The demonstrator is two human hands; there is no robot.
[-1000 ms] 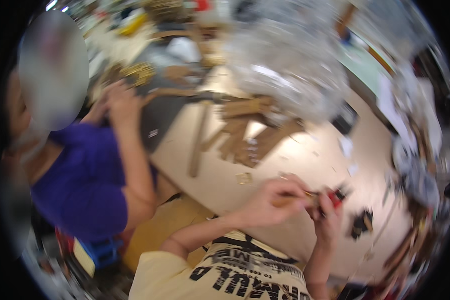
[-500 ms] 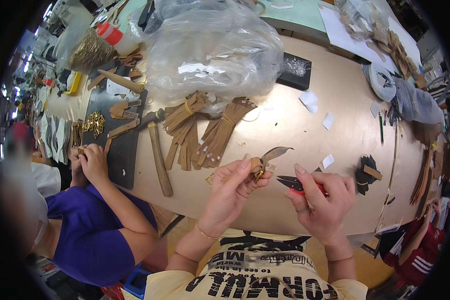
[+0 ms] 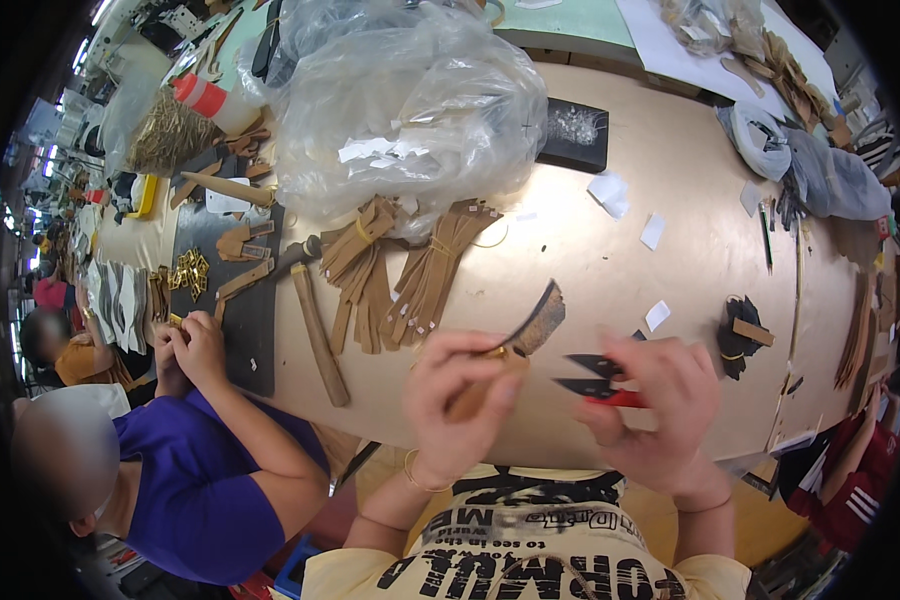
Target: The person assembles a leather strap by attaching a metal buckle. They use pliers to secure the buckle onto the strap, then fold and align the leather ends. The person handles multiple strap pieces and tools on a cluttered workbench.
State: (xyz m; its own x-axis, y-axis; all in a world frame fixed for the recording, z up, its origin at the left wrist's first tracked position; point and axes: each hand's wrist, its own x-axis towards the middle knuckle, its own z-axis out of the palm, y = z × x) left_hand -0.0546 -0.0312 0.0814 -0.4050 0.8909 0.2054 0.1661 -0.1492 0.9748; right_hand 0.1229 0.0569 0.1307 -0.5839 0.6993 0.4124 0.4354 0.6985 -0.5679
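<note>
My left hand (image 3: 448, 392) is closed around a short brown leather strap (image 3: 541, 324), whose dark-edged, curved end sticks up past my fingers. At its base a bit of gold-coloured metal (image 3: 499, 352) shows, mostly covered by the fingers; it looks like a buckle. My right hand (image 3: 665, 405), a little smeared by motion, grips thread snips (image 3: 620, 398) with red handles and black blades. The blades are spread and point left toward the strap, apart from it. Both hands are above the near part of the table.
Bundled brown leather straps (image 3: 432, 270) and a wooden-handled hammer (image 3: 320, 335) lie beyond my left hand. A large clear plastic bag (image 3: 410, 120) stands behind. At right is a black strap bundle (image 3: 738, 345). A co-worker in purple (image 3: 210, 470) sits at my left, near gold buckles (image 3: 189, 273).
The strap has turned in my left hand, so its loose end now points up and shows its rough face. The snips' blades have spread wider. The view has shifted slightly.
</note>
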